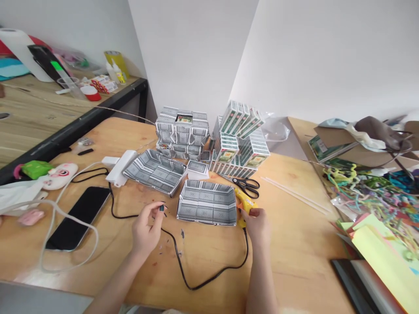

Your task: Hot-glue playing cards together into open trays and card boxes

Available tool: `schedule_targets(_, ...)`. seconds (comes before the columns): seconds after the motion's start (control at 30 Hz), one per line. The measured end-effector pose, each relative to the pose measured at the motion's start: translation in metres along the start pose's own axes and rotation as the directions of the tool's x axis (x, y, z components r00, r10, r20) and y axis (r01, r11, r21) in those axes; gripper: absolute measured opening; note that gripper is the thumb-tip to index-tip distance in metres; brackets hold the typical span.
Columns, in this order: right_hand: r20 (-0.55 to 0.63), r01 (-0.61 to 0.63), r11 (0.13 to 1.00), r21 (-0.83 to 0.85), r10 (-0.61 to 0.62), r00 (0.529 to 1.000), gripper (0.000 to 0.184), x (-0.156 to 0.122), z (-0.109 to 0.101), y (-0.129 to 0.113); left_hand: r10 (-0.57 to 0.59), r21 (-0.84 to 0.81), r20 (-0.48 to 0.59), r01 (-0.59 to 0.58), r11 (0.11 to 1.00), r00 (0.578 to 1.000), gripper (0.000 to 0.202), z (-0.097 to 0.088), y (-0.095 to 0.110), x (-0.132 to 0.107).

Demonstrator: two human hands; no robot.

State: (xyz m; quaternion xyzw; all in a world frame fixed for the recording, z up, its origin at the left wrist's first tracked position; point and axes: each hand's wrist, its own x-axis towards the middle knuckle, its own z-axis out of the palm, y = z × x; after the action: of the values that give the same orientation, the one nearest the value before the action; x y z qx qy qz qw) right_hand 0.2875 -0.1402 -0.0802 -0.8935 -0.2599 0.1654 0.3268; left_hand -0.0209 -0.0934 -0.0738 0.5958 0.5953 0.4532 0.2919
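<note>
White walls (196,52) back a wooden table (304,244), with a second, seemingly black-framed wooden table (36,117) at left.

Bright, even daylight; soft faint shadows; wide-angle stretch at edges; far left clutter perhaps slightly soft.

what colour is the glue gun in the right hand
The glue gun is yellow; the head view shows it best.

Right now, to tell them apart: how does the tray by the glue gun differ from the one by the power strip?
The near tray lies square to the camera; the far tray is turned askew. The near tray is beside the glue gun in the right hand; the far tray sits beside the power strip. Both are shallow, grey-patterned, open side up.
</note>
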Motion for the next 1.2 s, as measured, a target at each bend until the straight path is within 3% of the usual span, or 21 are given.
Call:
schedule_targets(0.17, 0.099, -0.137, 0.955, 0.262, 0.115, 0.988, 0.043, 0.0, -0.003, 0.007, -0.186, 0.03, 0.199, 0.184, 0.982, 0.962, 0.035, 0.007, 0.019, 0.007)
schedule_targets(0.23, 0.105, -0.15, 0.946, 0.288, 0.125, 0.987, 0.043, -0.001, -0.005, 0.008, -0.188, 0.105, 0.295, 0.163, 0.981, 0.937, 0.036, 0.014, 0.027, 0.011)
schedule_targets(0.37, 0.097, -0.182, 0.921, 0.345, 0.158, 0.983, 0.045, 0.0, -0.008, 0.01, -0.156, 0.207, 0.376, 0.081, 0.975, 0.913, 0.041, 0.028, 0.035, 0.017)
schedule_targets(0.63, 0.122, -0.195, 0.837, 0.512, 0.153, 0.981, 0.04, 0.001, -0.016, 0.015, -0.16, 0.083, 0.335, 0.14, 0.987, 0.928, 0.051, 0.046, 0.026, 0.02)
schedule_targets(0.8, 0.07, -0.146, 0.703, 0.696, 0.136, 0.988, 0.038, -0.007, -0.02, 0.012, -0.117, 0.02, 0.297, 0.116, 0.993, 0.948, 0.048, 0.048, 0.022, 0.025)
schedule_targets(0.97, 0.092, -0.102, 0.569, 0.816, 0.045, 0.995, 0.045, -0.014, -0.018, 0.002, -0.147, 0.022, 0.367, 0.15, 0.989, 0.919, 0.045, 0.045, 0.023, 0.03)
schedule_targets(1.07, 0.099, -0.1, 0.622, 0.776, 0.037, 0.994, 0.052, -0.016, -0.011, -0.007, -0.143, -0.036, 0.367, 0.168, 0.985, 0.919, 0.044, 0.044, 0.024, 0.026)
schedule_targets(1.2, 0.145, -0.072, 0.725, 0.685, -0.038, 0.989, 0.058, -0.016, 0.0, -0.021, -0.153, -0.168, 0.221, 0.192, 0.967, 0.963, 0.054, 0.047, 0.024, 0.006)
